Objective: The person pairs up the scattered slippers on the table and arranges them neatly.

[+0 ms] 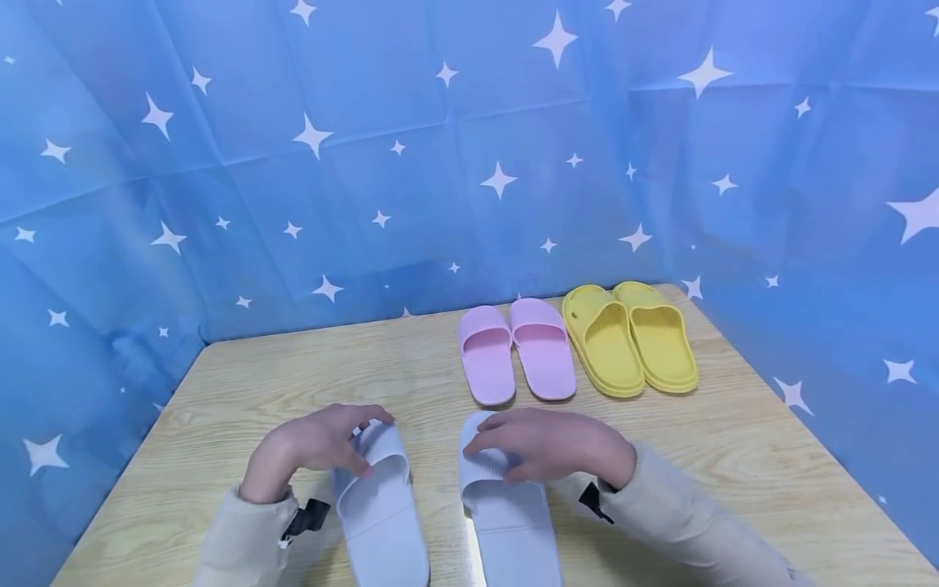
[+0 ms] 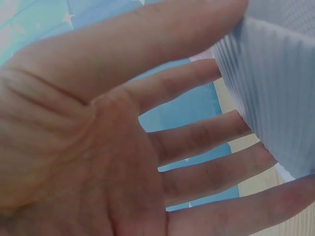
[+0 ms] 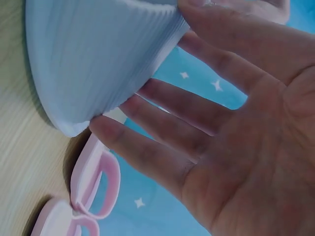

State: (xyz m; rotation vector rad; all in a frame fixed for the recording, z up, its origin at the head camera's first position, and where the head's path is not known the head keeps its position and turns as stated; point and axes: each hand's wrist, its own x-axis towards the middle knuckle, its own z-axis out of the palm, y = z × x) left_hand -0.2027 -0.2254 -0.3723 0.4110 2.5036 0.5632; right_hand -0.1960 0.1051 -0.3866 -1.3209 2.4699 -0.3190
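Two pale grey slide slippers lie side by side on the wooden table, toes pointing away, heels cut off by the bottom of the head view. My left hand point(image 1: 319, 444) grips the left slipper point(image 1: 385, 522) by its ribbed strap, thumb at the strap's rear edge and fingers toward the toe. On the right slipper point(image 1: 509, 522), my right hand point(image 1: 561, 444) holds the strap from the outer side, its fingers reaching across the top. Both wrist views show the thumb and fingertips against the ribbed strap point(image 2: 275, 88), the palms standing off it.
Beyond the right slipper, a pair of pink slide slippers point(image 1: 544, 371) stands near the table's back edge. Yellow clogs point(image 1: 612, 346) sit just right of them. A blue star-patterned cloth point(image 1: 411, 204) hangs behind and beside the wooden table point(image 1: 293, 367).
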